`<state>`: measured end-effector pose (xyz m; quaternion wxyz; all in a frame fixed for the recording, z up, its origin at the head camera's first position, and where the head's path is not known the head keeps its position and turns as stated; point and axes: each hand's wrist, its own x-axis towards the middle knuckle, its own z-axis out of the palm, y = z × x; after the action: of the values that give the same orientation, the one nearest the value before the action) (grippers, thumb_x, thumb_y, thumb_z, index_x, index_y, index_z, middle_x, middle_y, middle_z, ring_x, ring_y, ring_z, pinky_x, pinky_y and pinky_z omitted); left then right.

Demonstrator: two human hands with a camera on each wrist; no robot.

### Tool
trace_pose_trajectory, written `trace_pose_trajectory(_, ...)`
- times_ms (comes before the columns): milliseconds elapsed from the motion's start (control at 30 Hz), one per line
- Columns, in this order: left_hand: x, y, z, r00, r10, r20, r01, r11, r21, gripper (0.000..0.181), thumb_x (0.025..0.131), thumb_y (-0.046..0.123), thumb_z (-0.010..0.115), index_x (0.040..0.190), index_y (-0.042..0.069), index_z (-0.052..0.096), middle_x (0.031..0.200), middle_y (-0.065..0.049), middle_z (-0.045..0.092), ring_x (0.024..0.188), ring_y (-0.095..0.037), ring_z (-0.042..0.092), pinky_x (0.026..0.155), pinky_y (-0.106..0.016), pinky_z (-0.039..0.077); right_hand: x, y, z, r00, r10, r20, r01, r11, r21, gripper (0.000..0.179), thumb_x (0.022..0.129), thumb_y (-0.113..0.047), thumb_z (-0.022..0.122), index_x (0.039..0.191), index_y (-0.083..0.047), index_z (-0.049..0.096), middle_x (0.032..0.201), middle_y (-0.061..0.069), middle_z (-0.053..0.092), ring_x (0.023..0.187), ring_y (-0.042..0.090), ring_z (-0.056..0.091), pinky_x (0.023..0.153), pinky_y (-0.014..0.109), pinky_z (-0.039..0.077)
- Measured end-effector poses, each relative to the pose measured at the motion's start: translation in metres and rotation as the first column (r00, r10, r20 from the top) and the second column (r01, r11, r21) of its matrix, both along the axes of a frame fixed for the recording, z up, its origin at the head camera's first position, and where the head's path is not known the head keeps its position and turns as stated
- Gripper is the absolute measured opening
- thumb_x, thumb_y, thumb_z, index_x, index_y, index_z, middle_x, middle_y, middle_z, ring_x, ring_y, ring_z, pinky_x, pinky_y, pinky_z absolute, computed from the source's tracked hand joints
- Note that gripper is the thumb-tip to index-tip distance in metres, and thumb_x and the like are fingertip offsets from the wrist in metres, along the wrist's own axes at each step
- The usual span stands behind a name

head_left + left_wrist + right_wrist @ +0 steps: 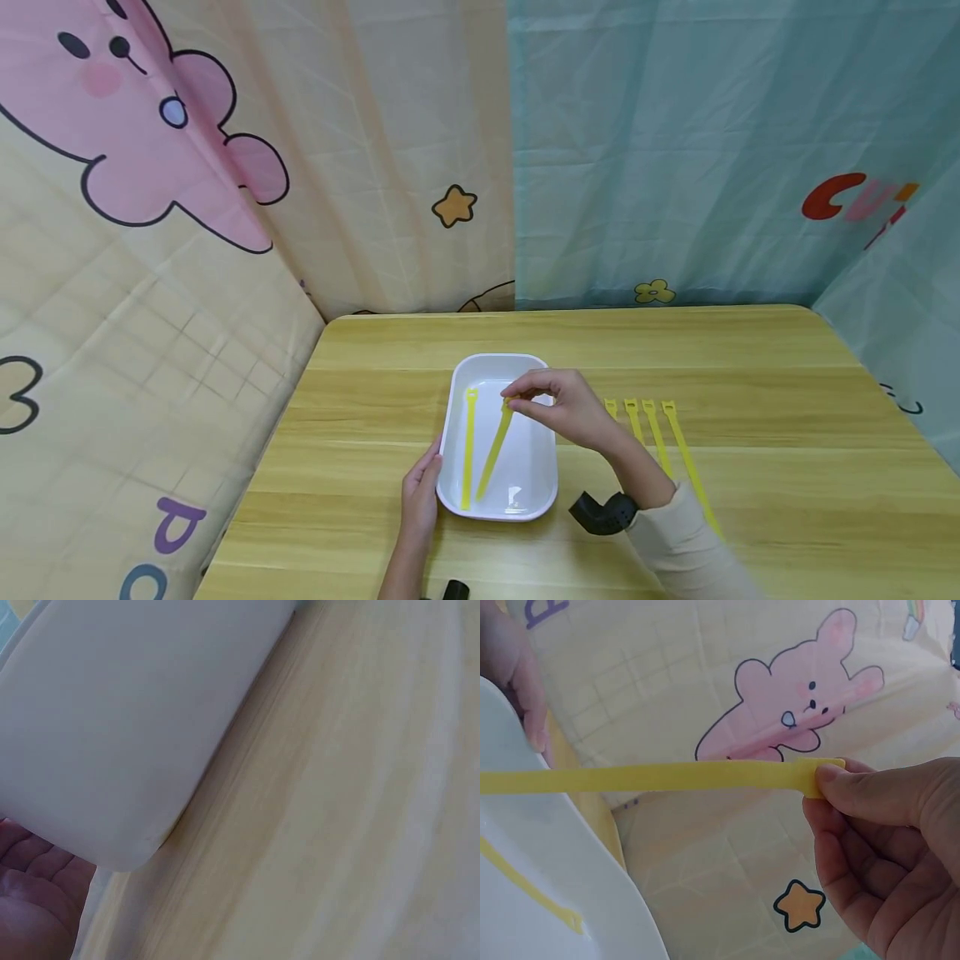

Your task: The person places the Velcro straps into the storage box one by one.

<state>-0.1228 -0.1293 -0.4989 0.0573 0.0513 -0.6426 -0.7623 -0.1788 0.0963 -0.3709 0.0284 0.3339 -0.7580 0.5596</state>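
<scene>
My right hand (pixel 564 407) pinches the slotted head of a yellow cable tie (pixel 667 778) between thumb and fingertips. Over the white tray (pixel 528 467), this tie slants down toward the near end in the head view. Another yellow cable tie (pixel 469 450) lies lengthwise inside, along the tray's left side. At the tray's left wall rests my left hand (pixel 422 492), its fingers fairly straight along the side. In the left wrist view, part of that hand (pixel 37 900) shows beside the tray's outer wall (pixel 142 727), the fingertips hidden behind it.
Several more yellow cable ties (pixel 684 446) lie side by side on the wooden table (pixel 360 400), right of the tray and partly behind my right forearm. A black wrist camera (pixel 603 512) sits on that arm. Printed curtains (pixel 390 167) hang behind and beside the table.
</scene>
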Motion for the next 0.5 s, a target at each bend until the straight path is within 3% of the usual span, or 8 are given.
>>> trace_pose_trajectory(233,0.000,0.000,-0.001,1.000,0.010,0.012,-0.010,1.000,-0.018,0.036,0.096,0.005,0.040,0.129,-0.008,0.045,0.136,-0.014,0.043,0.126,-0.017,0.037,0.097,-0.018,0.036,0.002,-0.002,-0.008,0.997,0.080,0.019,-0.079,0.996,-0.035,0.012,0.083,-0.003,0.066,0.094,-0.001,0.069,0.086,0.006,0.067,0.078,0.017,0.062,0.071,0.030,0.054)
trace_pose_trajectory(500,-0.001,0.000,-0.001,1.000,0.012,0.017,-0.012,1.000,-0.025,0.036,0.096,0.006,0.041,0.129,-0.007,0.046,0.136,-0.013,0.044,0.125,-0.017,0.037,0.096,-0.018,0.037,0.001,-0.003,-0.013,0.994,0.083,0.073,-0.083,0.997,-0.010,0.014,0.083,-0.007,0.067,0.095,-0.001,0.069,0.087,0.005,0.068,0.079,0.016,0.062,0.071,0.033,0.054)
